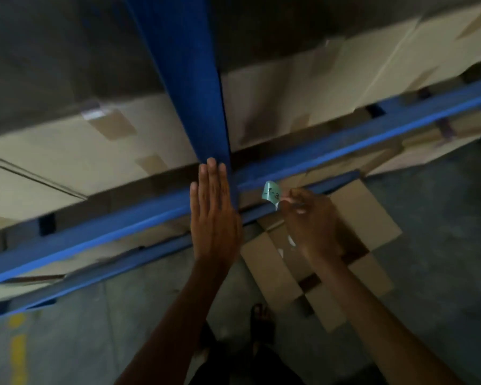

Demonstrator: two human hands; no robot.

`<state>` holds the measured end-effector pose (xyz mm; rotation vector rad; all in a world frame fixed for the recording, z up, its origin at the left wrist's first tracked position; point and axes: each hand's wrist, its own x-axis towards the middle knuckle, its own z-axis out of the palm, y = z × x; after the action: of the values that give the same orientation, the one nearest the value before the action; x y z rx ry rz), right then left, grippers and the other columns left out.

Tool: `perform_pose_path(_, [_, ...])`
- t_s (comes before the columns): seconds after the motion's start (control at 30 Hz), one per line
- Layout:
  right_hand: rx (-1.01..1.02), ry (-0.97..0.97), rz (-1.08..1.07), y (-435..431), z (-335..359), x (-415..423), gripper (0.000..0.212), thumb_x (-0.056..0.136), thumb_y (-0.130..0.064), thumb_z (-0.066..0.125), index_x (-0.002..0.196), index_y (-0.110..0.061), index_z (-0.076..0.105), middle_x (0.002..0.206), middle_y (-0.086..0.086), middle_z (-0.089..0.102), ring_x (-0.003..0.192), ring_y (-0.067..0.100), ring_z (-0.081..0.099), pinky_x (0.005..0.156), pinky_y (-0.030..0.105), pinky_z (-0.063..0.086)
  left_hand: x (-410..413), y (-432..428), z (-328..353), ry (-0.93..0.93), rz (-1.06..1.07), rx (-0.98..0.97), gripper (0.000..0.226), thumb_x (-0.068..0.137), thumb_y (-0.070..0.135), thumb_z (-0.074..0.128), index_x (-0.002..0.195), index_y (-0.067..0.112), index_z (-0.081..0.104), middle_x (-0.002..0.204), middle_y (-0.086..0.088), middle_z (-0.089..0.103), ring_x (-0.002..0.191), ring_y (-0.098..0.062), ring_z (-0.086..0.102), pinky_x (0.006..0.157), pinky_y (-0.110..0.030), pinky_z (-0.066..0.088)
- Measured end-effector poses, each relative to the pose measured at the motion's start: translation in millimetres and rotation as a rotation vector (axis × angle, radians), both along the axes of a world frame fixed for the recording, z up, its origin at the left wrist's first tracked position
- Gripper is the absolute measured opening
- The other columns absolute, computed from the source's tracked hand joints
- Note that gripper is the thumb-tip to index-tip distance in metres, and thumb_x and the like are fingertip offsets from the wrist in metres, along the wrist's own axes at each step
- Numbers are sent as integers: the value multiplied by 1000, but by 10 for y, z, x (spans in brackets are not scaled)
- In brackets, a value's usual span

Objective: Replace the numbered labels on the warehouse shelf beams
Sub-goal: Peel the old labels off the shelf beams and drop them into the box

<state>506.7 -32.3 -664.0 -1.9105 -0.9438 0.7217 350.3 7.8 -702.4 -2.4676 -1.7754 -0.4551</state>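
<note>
A blue shelf beam (122, 226) runs diagonally across the view, and it meets a blue upright post (189, 87) near the middle. My left hand (214, 215) lies flat, fingers together, against the joint of post and beam. Just to the right, my right hand (311, 220) pinches a small pale green label (271, 194) with dark handwritten figures. The label is curled and hangs in front of the beam. Whether it touches the beam I cannot tell.
Taped cardboard boxes (67, 162) fill the shelf behind the beam on both sides of the post. An open cardboard box (367, 218) stands on the concrete floor below my right hand. A yellow floor line (18, 354) shows at lower left, a sandalled foot (260, 318) at the bottom.
</note>
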Motion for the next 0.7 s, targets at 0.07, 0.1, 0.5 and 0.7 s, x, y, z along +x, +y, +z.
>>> perform_pose_path(0.07, [-114, -15, 6, -34, -593, 80, 5, 85, -11, 75, 86, -16, 75, 79, -5, 69, 67, 0, 63, 65, 15, 51, 3, -9, -447, 15, -4, -45, 91, 86, 17, 44, 158, 5, -10, 167, -13, -14, 152, -26, -29, 129, -47, 2])
perform_pose_path(0.1, [-170, -20, 5, -56, -923, 121, 8, 85, -13, 74, 80, -18, 74, 79, -4, 70, 72, 8, 65, 69, 21, 51, 6, -19, -680, 36, -11, -57, 91, 88, 18, 45, 158, 5, -11, 168, -13, -13, 151, -27, -29, 129, -46, 2])
perform_pose_path(0.5, [-585, -29, -14, -291, -2931, 524, 10, 87, -23, 72, 78, -22, 73, 87, -7, 73, 81, 12, 67, 65, 12, 44, 280, -60, -2166, 36, 65, -142, 86, 90, 9, 47, 160, 1, -1, 169, -24, 1, 157, -38, -2, 129, -48, 3])
perform_pose_path(0.7, [-700, -175, -43, -431, -3373, 746, 25, 89, -28, 71, 99, -6, 76, 98, 10, 76, 94, 25, 73, 81, 34, 58, 294, -60, -2428, 39, 95, -167, 80, 94, 13, 44, 160, -1, 1, 168, -27, 3, 157, -41, 2, 129, -49, 3])
